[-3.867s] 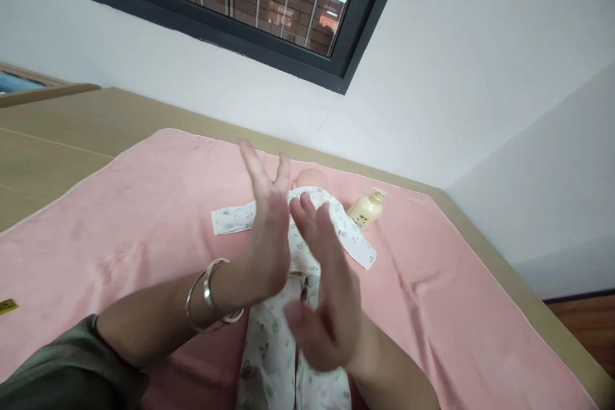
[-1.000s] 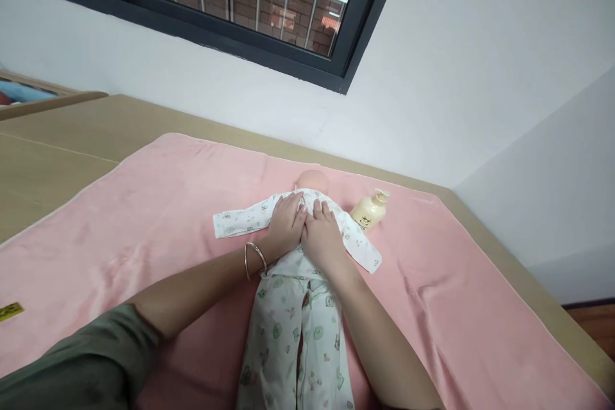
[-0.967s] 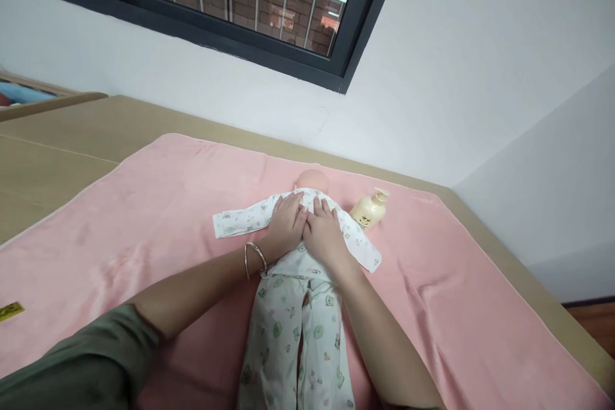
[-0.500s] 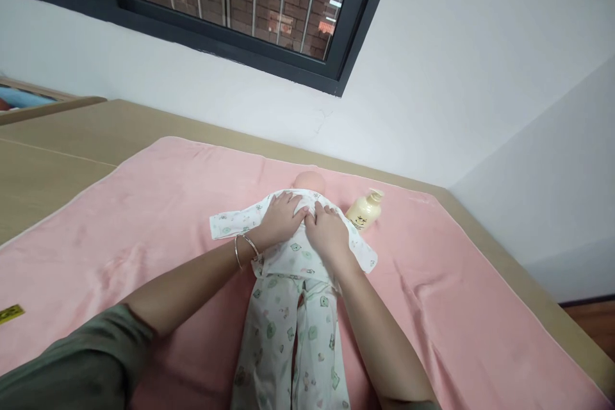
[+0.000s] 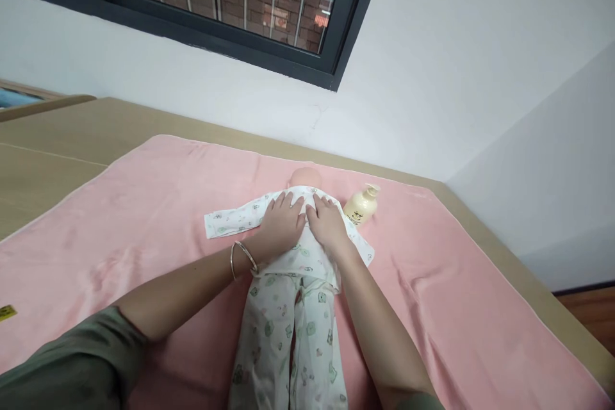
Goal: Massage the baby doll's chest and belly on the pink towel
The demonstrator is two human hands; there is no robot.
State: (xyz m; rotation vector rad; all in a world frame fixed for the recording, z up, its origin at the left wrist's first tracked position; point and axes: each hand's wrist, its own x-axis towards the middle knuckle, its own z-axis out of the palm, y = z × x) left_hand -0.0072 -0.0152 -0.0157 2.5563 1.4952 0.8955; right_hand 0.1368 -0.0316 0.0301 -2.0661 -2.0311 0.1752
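Note:
A baby doll (image 5: 303, 177) lies on a pink blanket (image 5: 144, 218), dressed in a white printed top (image 5: 230, 223) and matching trousers (image 5: 288, 346). My left hand (image 5: 280, 225) lies flat on the doll's upper body, fingers spread, a metal bangle on its wrist. My right hand (image 5: 327, 225) rests flat beside it, the two hands touching side by side over the doll. Neither hand grips anything. The doll's head shows just beyond my fingertips.
A cream pump bottle (image 5: 360, 205) stands on the blanket right of the doll's head. The blanket covers a beige surface (image 5: 52, 160) that ends at a white wall with a dark-framed window (image 5: 346, 32). A small yellow tag (image 5: 6, 312) lies at far left.
My hands were raised above the doll with palms facing each other; they have come down flat onto its upper body. Over the last second they barely shifted.

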